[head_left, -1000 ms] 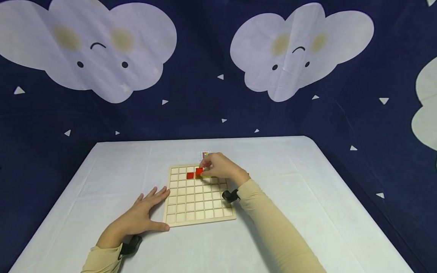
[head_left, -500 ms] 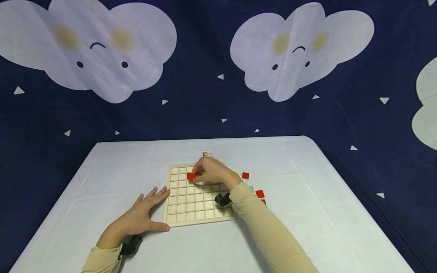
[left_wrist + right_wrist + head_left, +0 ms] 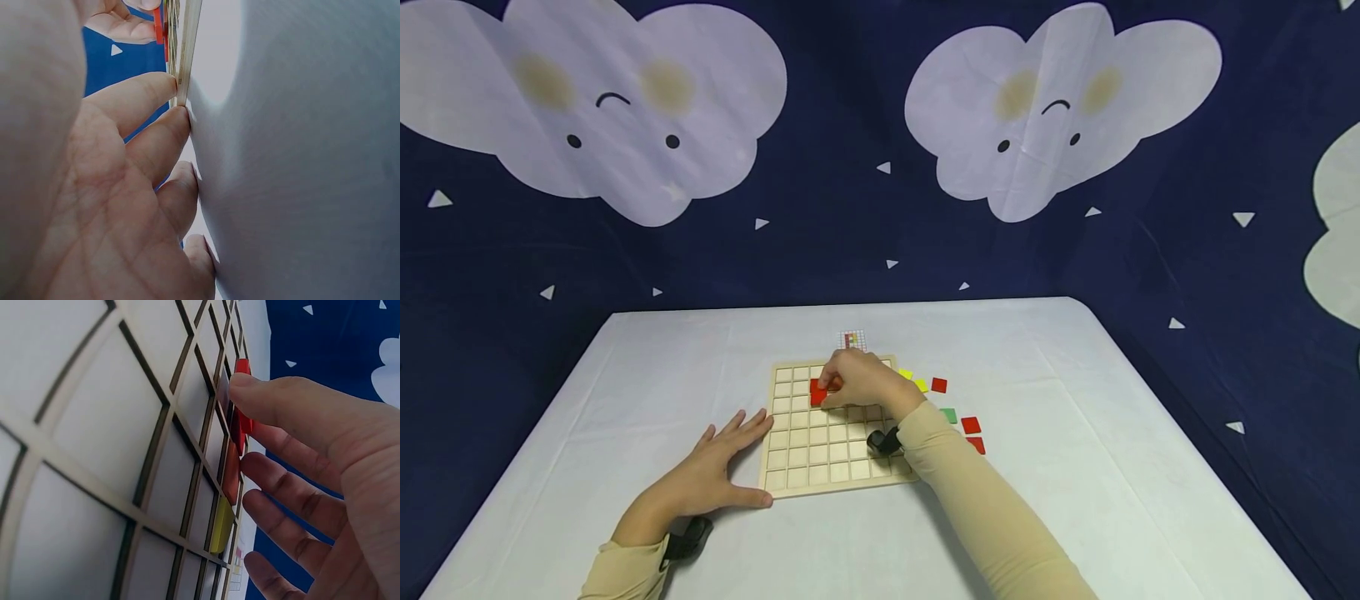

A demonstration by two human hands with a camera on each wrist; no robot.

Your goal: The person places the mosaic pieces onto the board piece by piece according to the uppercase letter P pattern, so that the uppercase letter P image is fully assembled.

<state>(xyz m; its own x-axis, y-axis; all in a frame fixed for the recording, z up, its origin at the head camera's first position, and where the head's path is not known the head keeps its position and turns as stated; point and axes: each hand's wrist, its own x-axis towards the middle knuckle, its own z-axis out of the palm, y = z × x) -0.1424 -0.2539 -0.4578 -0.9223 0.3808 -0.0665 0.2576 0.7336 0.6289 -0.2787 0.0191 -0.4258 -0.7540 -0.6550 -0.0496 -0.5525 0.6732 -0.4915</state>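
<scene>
pinched a red square tile [image 3: 818,400] at a wooden grid board [image 3: 842,434], left hand [image 3: 718,471] spread at the edge

gripped the red square tile between thumb and fingers of the right hand [image 3: 865,375], at the third column from the left, just in front of a second red tile [image 3: 817,384] set in a cell; could not tell from the views any contact between held tile and board; bent the other fingers of that hand slightly, near a third red tile [image 3: 230,475] and a yellow tile [image 3: 222,528], both in the same row as the second; spread the left hand wide, thumb well apart from the fingers, touching the board's left side with fingertips and resting the thumb by the near left corner; had two loose yellow tiles [image 3: 921,386], three loose red tiles [image 3: 971,425] and a green tile [image 3: 949,415] to the right of the board on the white tabletop [image 3: 1075,417], the green one partly hidden behind the right sleeve [image 3: 985,508]; had a small printed grid card [image 3: 852,339] just past the board's far edge; wore a black camera [image 3: 883,441] on each wrist; faced a navy backdrop [image 3: 842,108] with pale clouds and white triangles.
</scene>
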